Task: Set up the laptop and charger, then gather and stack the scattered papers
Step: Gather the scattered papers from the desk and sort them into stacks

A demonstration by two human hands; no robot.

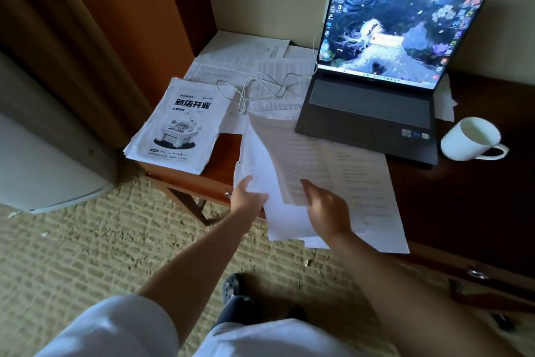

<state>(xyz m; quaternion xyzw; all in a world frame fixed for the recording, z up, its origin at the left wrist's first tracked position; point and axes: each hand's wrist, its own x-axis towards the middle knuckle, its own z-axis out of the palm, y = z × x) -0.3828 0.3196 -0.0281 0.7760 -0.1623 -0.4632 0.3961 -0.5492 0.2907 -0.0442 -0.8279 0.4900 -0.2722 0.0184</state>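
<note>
White printed sheets (269,171) are lifted off the near edge of the wooden desk (463,197), the left hand (246,197) pinching their left edge and the right hand (325,206) gripping a text-covered page, with more loose papers (367,191) lying flat just right of them. Left of these sits a stack of flyers (178,125) showing a cartoon figure and bold characters "新店开业". Farther back, the open dark laptop (376,90) shows a blue illustrated desktop, a white charger cable (260,87) looping over scattered pages (246,52), a white mug (472,139) to its right.
</note>
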